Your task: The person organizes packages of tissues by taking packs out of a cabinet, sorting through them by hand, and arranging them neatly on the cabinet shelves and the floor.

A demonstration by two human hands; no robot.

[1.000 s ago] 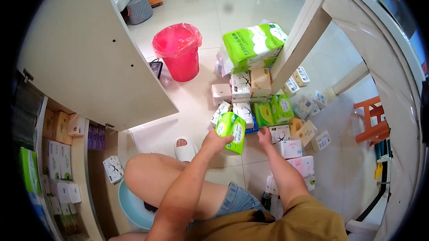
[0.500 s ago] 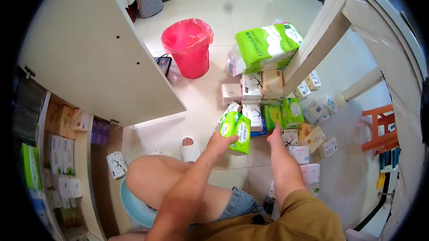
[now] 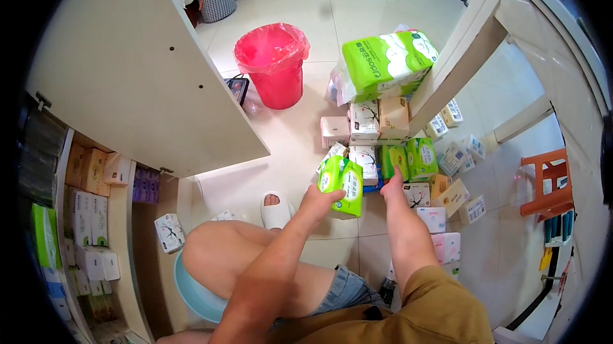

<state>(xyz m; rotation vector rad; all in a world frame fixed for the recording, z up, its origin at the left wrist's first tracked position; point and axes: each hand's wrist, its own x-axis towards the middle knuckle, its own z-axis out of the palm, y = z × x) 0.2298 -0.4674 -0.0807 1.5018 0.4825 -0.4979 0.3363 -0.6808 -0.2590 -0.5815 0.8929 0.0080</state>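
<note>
My left hand (image 3: 320, 201) grips a green and white tissue pack (image 3: 345, 186), holding it above the floor with the thumb across its near side. At the near end of another green tissue pack (image 3: 393, 157), my right hand (image 3: 394, 184) is closed, its thumb and fingers partly hidden. A similar green pack (image 3: 422, 157) stands just right of that one. White tissue packs with a branch print (image 3: 364, 159) lie between and behind my hands, and a bit of blue packaging shows beneath them.
Beyond the stacked packs stands a large green bundle (image 3: 387, 63). A pink lined bin (image 3: 274, 73) is on the floor ahead. To the left, a cabinet door (image 3: 153, 76) stands open beside shelves of tissue packs (image 3: 89, 216). More packs (image 3: 452, 198) and a brown stool (image 3: 547, 183) are rightward.
The whole view has shifted slightly right and up. Both hands and the packs at them keep nearly the same places relative to the pile.
</note>
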